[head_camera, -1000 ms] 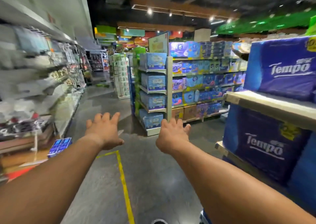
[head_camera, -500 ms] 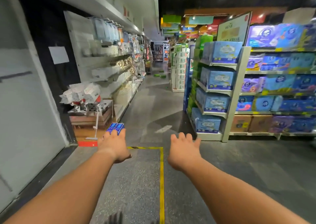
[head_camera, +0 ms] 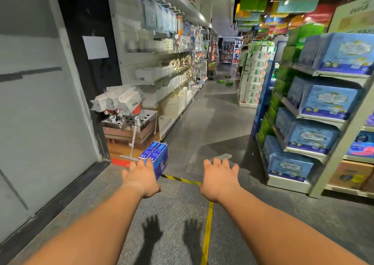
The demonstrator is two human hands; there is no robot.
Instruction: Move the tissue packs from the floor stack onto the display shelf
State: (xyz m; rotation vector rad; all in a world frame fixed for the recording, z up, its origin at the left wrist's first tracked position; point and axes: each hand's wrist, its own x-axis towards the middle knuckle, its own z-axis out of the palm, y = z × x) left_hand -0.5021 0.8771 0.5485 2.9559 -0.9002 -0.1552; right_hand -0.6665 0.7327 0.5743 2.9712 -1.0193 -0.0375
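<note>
Both hands, left hand (head_camera: 141, 178) and right hand (head_camera: 219, 178), reach empty with fingers spread toward the blue tissue pack (head_camera: 156, 156) on the floor (head_camera: 202, 123); a one-sided grip could tip it.

The tissue pack (head_camera: 154, 157) on the floor is deep blue with white print and a paler blue top; the floor (head_camera: 178, 208) itself is speckled grey, crossed by a plain yellow line (head_camera: 206, 234) and a yellow-and-black striped line (head_camera: 182, 179). The boxes (head_camera: 327, 100) on the shelf at the right are light blue with white and green markings, beside green packs (head_camera: 283, 82); the wall (head_camera: 30, 113) at the left is flat grey, and a red strip (head_camera: 119, 162) lies at its foot.
</note>
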